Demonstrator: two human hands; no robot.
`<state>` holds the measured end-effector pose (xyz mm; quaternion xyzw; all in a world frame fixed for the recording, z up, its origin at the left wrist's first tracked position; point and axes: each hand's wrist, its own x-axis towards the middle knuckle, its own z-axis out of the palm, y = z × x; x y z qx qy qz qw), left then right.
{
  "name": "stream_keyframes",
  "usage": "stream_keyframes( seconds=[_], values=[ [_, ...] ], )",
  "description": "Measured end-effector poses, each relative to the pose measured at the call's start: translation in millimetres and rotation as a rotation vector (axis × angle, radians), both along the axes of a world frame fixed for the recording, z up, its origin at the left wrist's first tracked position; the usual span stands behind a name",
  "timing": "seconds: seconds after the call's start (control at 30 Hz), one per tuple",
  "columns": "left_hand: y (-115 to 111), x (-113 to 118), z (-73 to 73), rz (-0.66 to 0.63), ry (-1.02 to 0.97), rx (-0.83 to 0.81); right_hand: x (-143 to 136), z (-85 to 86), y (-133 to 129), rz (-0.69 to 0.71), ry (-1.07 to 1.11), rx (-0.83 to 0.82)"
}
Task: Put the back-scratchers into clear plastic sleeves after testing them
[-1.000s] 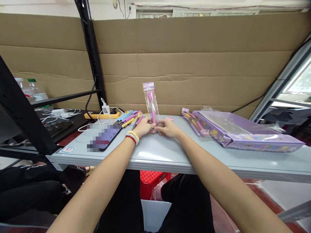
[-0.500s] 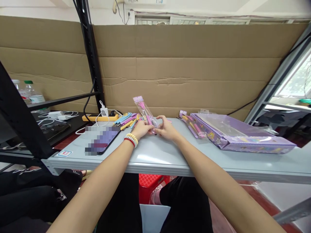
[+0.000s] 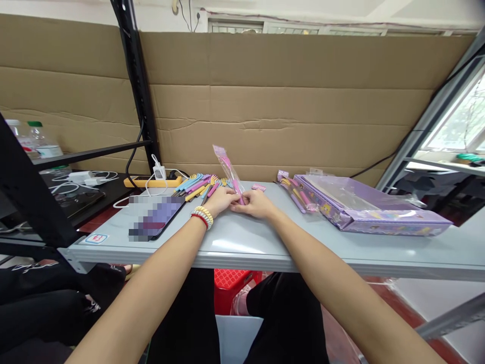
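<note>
Fingers (image 3: 229, 195) of the left hand (image 3: 219, 201) and right hand (image 3: 259, 203) are closed on a bagged pink pen (image 3: 232, 173).
It is held low over the grey table (image 3: 242, 237), tilted, its top leaning left. Loose pens (image 3: 197, 188) are heaped left of it, beyond a phone (image 3: 164, 213); to the right, bagged pens (image 3: 297, 194) are laid beside a purple box (image 3: 394, 225).

To the left of the left hand (image 3: 221, 202), a phone (image 3: 161, 217), partly pixelated, lies on a grey table (image 3: 326, 245). Farther back on that side, a white charger (image 3: 159, 173) stands at a yellow power strip (image 3: 170, 182). Well left, a green-capped bottle (image 3: 45, 148) shows behind a black bar (image 3: 94, 154). Brown cardboard (image 3: 284, 65) rises beyond. Beneath the table is a red stool (image 3: 229, 289); far right of the right hand (image 3: 257, 203), a bright window (image 3: 464, 119).
</note>
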<state>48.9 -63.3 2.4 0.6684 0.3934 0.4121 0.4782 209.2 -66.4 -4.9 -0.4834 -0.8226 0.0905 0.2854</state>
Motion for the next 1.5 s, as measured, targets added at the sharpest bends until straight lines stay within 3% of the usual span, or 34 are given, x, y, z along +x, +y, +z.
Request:
stream_keyframes(
  seconds=[0.17,0.27,0.37,0.5,0.67,0.9,1.27,1.5],
  values=[
    [-4,1,5.3,-0.034,-0.015,-0.017,2,1.3,2,0.038,0.0,0.095],
    [-2,0,5.7,-0.034,-0.068,-0.015,10,8.9,0,-0.02,0.07,0.184],
    [5,-3,2.9,0.087,-0.063,0.036,26,18.3,-1,-0.169,0.126,0.243],
    [13,-9,-2.2,0.246,0.048,0.097,54,26.9,-5,-0.441,0.058,0.206],
    [11,-9,-4.0,0.262,0.292,0.252,81,24.3,-14,-0.665,-0.197,0.026],
    [2,-8,-2.0,0.283,0.546,0.433,90,9.5,-19,-0.65,-0.48,-0.184],
    [1,-9,-3.6,0.272,0.62,0.436,78,3.6,-24,-0.734,-0.667,-0.072],
    [1,-9,-3.8,0.261,0.642,0.443,76,5.3,-15,-0.79,-0.677,-0.159]
  ],
)
